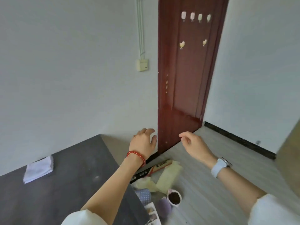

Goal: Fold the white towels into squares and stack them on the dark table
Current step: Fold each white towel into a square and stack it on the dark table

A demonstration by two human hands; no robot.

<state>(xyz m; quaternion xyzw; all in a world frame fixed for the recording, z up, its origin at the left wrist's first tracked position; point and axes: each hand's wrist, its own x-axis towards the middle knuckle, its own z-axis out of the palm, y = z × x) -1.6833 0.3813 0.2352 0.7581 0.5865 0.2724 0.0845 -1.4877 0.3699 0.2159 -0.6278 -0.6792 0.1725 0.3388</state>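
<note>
A stack of folded white towels [39, 169] is seen on the dark surface [78, 181], well left of both hands. The left hand [143, 141] and right hand [194, 144] are raised beyond the surface's edge, fingers loosely spread, nothing held.

**Folded towels stacked on the dark surface**

I see a small stack of white towels [39, 169], folded into rough squares, lying flat on the dark surface [78, 179] near the wall. It sits well to the left of my left hand [143, 141] and nearer to me, with nothing touching it. The edges look slightly uneven.
</note>
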